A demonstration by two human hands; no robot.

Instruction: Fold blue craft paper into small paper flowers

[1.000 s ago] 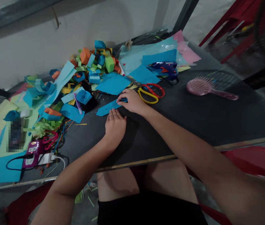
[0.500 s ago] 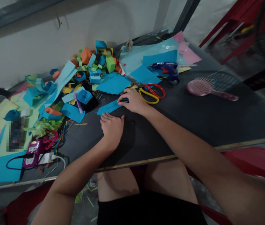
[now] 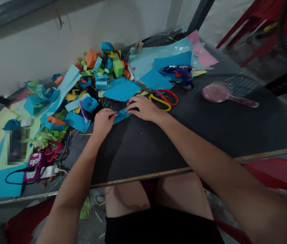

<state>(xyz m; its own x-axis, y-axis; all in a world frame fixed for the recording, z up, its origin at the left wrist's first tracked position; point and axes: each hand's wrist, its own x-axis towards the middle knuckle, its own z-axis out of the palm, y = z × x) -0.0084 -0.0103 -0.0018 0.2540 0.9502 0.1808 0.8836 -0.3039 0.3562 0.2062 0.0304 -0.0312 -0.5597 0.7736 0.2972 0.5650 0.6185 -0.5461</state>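
A folded strip of blue paper (image 3: 121, 116) lies on the dark tabletop between my two hands. My left hand (image 3: 104, 121) is at its left end, thumb and fingers closed on the paper, hiding that end. At the other end, my right hand (image 3: 142, 107) grips the strip with bent fingers, its thumb and fingertips on the paper. Just beyond my right hand lie scissors (image 3: 169, 96) with one red and one yellow handle. A larger blue paper piece (image 3: 123, 88) rests behind the strip.
Folded paper shapes (image 3: 118, 68) pile up along the wall. A glue gun (image 3: 179, 72) rests on paper sheets, with a pink hairbrush (image 3: 217, 93) to its right. To the left are a purple power socket (image 3: 35, 165), cables and a thin purple stick (image 3: 83, 112).
My left hand has moved up and left from the near edge of the blue strip to its left end and closed on it. My right hand has barely moved.
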